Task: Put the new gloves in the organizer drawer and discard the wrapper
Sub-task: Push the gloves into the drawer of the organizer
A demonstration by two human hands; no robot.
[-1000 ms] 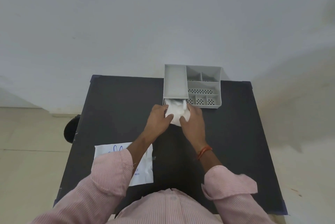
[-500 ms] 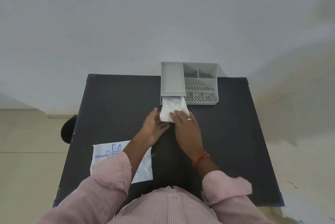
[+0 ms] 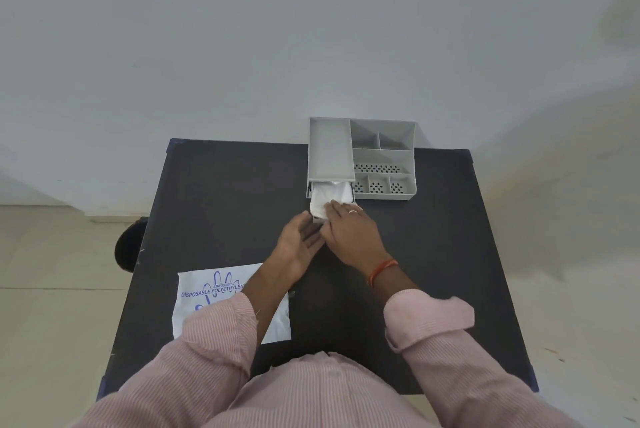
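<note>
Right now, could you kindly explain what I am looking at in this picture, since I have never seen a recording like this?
There is no machine here: a person wears a camera on the head, so the one picture looks down at their own arms in pink striped sleeves. A black table stands against a pale wall. At its far edge sits a grey organizer with its drawer pulled out. White gloves lie in the drawer; the right hand presses flat on them, and the left hand rests open beside the drawer front. Neither hand grips anything. The printed wrapper lies on the table near the left sleeve.
</note>
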